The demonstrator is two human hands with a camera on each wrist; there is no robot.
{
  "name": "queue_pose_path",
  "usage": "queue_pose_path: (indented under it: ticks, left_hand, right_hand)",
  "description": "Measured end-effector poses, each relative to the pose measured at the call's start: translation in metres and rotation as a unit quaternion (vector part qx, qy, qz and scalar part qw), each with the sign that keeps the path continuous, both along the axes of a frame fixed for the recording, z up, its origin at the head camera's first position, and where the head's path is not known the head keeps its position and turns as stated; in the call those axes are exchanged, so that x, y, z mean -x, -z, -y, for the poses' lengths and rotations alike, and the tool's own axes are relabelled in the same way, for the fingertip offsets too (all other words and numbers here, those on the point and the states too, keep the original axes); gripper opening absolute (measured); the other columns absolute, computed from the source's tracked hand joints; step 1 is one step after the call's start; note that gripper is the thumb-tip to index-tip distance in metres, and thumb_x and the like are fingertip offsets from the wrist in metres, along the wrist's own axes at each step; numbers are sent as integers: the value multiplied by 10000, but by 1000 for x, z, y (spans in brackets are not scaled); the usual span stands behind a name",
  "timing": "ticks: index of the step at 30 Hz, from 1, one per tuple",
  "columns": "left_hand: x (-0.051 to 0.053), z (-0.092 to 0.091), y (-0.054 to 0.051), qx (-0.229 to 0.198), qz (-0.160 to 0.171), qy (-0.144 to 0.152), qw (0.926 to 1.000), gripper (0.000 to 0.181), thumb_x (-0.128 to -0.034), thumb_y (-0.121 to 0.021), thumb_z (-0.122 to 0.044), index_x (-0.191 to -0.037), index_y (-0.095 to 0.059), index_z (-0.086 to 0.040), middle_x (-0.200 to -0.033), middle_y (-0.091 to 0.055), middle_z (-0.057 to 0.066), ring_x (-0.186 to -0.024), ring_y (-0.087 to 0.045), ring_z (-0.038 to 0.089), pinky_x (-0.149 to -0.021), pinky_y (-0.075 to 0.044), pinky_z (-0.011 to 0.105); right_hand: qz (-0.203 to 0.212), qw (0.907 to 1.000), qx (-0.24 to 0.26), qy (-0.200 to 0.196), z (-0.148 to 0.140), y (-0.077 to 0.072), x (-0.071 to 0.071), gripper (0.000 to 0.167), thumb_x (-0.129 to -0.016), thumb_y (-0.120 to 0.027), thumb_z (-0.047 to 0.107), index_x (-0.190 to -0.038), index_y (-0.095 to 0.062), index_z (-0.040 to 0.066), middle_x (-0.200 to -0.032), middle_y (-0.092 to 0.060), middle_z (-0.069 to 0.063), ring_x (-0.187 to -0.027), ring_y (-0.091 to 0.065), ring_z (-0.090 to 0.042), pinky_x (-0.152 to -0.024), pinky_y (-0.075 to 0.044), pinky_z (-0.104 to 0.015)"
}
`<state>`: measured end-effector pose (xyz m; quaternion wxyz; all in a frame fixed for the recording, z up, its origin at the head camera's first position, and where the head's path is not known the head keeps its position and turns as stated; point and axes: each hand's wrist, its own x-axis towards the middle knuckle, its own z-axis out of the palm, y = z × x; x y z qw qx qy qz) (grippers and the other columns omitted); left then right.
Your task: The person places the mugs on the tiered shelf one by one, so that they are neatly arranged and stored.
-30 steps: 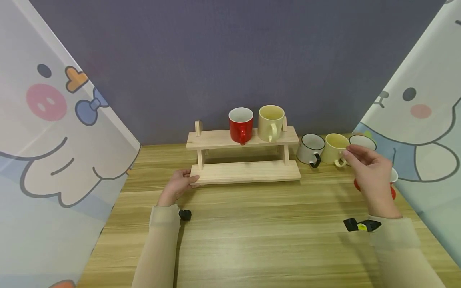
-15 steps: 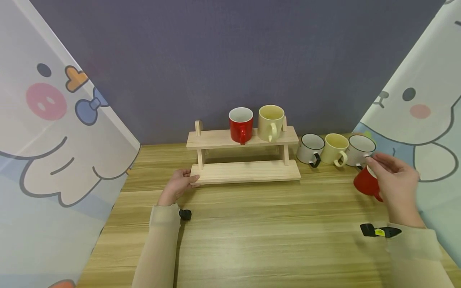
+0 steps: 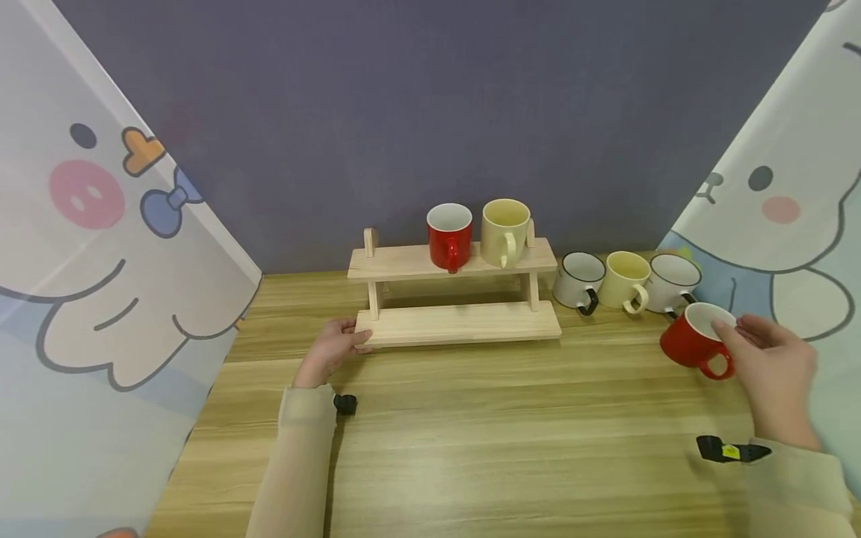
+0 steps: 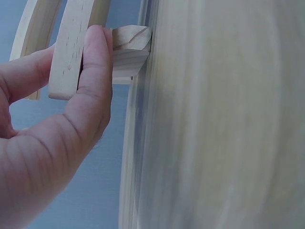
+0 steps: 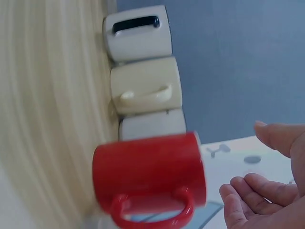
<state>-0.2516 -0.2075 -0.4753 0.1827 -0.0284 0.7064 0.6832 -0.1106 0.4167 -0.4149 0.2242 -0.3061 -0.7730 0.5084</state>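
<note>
A two-tier wooden shelf (image 3: 457, 325) stands against the back wall. My left hand (image 3: 329, 351) grips the left end of its lower board; in the left wrist view the thumb and fingers pinch the board's edge (image 4: 66, 62). At the far right, a red mug (image 3: 687, 344) with a white inside stands on the table, its handle toward the front. Beside this mug's rim is my right hand (image 3: 780, 366); the right wrist view shows the hand (image 5: 271, 195) apart from the red mug (image 5: 147, 164), fingers loosely bent and holding nothing.
On the shelf's upper board are another red mug (image 3: 449, 243) and a pale yellow mug (image 3: 504, 235). Right of the shelf stand a white mug with black handle (image 3: 575, 284), a yellow mug (image 3: 617, 288) and a second white mug (image 3: 666, 288). Cartoon-printed panels (image 3: 780, 246) flank the table.
My right hand has moved right and toward the front, from the yellow mug past the second white mug to the red mug. My left hand has stayed on the shelf.
</note>
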Motion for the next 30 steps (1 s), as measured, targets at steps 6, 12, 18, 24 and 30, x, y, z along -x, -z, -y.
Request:
queue_pose_path:
  ticks: [6,12,18,24,30]
  left_hand:
    - [0,-1,1,77,4,-6,10000,723,-1044,-591,-44,-1538,-109,171,-1475,-304,362,-1339,-396,459,-992,-549,426]
    - [0,-1,0,76,-23,-9,10000,711,-1046,-585,-41,-1535,-116,175,-1463,-314,363,-1328,-403,464,-995,-547,436]
    - [0,-1,0,47,-10,-31,10000,675,-1044,-585,-33,-1526,-161,177,-1432,-358,351,-1301,-433,452,-1000,-543,451]
    - [-1,-1,1,66,-48,-11,10000,662,-1043,-586,-32,-1516,-178,186,-1402,-383,346,-1273,-456,449,-1006,-536,466]
    - [-1,1,2,35,-20,-68,10000,678,-1042,-581,-18,-1525,-151,182,-1421,-357,352,-1300,-430,455,-988,-551,443]
  right_hand:
    - [395,9992,-43,-60,-14,9,-9,732,-888,-811,375,-1408,-552,-70,-806,-542,312,-753,-525,102,-570,-449,-18]
    - [1329,9881,-650,-425,-23,16,-12,794,-936,-684,534,-1335,-567,-142,-728,-562,247,-854,-523,-126,-579,-450,-212]
    - [1867,9681,-1084,-1272,-36,27,-13,795,-967,-604,581,-1186,-649,-182,-901,-712,-98,-975,-494,-334,-705,-447,-445]
    - [1835,9639,-948,-1678,-44,36,-14,779,-1005,-551,559,-1234,-624,-182,-918,-699,6,-919,-477,-161,-779,-464,-516]
    - [1430,9658,-1004,-1918,-45,41,-14,700,-1053,-523,449,-1251,-582,-219,-875,-718,55,-823,-439,98,-623,-399,-175]
